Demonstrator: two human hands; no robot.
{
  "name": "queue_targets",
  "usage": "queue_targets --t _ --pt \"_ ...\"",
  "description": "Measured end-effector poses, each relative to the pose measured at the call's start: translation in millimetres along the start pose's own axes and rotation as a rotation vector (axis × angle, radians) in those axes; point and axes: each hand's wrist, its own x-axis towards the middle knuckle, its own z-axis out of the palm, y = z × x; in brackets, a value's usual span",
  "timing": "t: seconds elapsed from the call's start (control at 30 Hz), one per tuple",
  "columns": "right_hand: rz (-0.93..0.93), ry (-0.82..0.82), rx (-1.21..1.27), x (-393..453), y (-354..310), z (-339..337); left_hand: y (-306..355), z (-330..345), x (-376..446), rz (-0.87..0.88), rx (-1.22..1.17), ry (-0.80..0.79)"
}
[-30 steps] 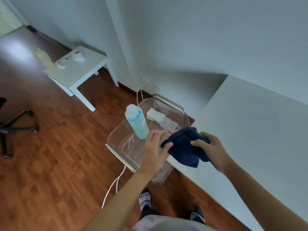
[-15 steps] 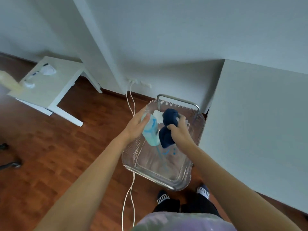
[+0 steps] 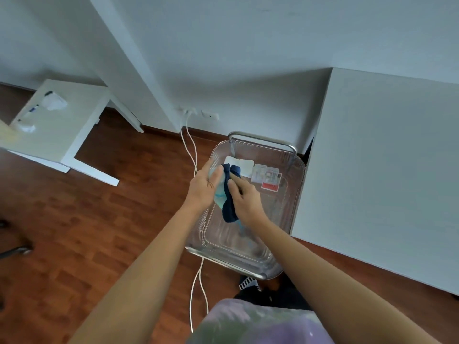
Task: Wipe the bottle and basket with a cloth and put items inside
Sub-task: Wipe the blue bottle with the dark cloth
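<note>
Bottle (image 3: 219,194) tilted, cap away, cloth (image 3: 229,194) alongside.

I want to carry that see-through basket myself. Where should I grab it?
Grab the metal bar handle at the basket's far end, reaching down from above. It arches clear of the rim, so fingers can likely wrap right around it.
</note>
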Motion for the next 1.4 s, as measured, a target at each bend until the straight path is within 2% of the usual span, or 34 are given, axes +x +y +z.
queue_targets --t 0.2,0.4,0.5,0.6,0.7,0.83,0.93,1.07,1.2,1.3,1.4 --pt "-0.102 0.175 -0.114 -19 15 11 0 2 2 -0.010 0.013 0.001" --pt "-0.138 0.078 -0.180 -27 14 -4 1 -2 -2 0.000 0.056 0.017" --pt "-0.064 0.089 -0.078 -38 21 -18 4 -2 -5 -0.001 0.080 0.035" --pt "0.106 0.201 0.172 -48 31 -28 7 -2 -9 -0.031 0.076 0.051" --pt "0.276 0.192 0.381 -48 30 -30 4 -4 -17 -0.089 0.073 0.077" --pt "0.274 0.133 0.475 -44 18 -14 -5 -8 -31 -0.203 0.152 0.089" --pt "0.227 0.112 0.431 -44 11 9 -9 -9 -34 -0.238 0.146 0.117" --pt "0.144 0.115 0.237 -39 7 38 -6 -1 -28 -0.292 -0.027 0.187" --pt "0.102 0.172 0.060 -19 11 43 -11 8 -34 -0.214 0.002 0.218" --pt "0.121 0.134 0.148 -1 10 37 -16 7 -34 -0.226 -0.015 0.204" --pt "0.115 0.041 0.132 19 2 34 -18 5 -32 -0.246 -0.032 0.190"
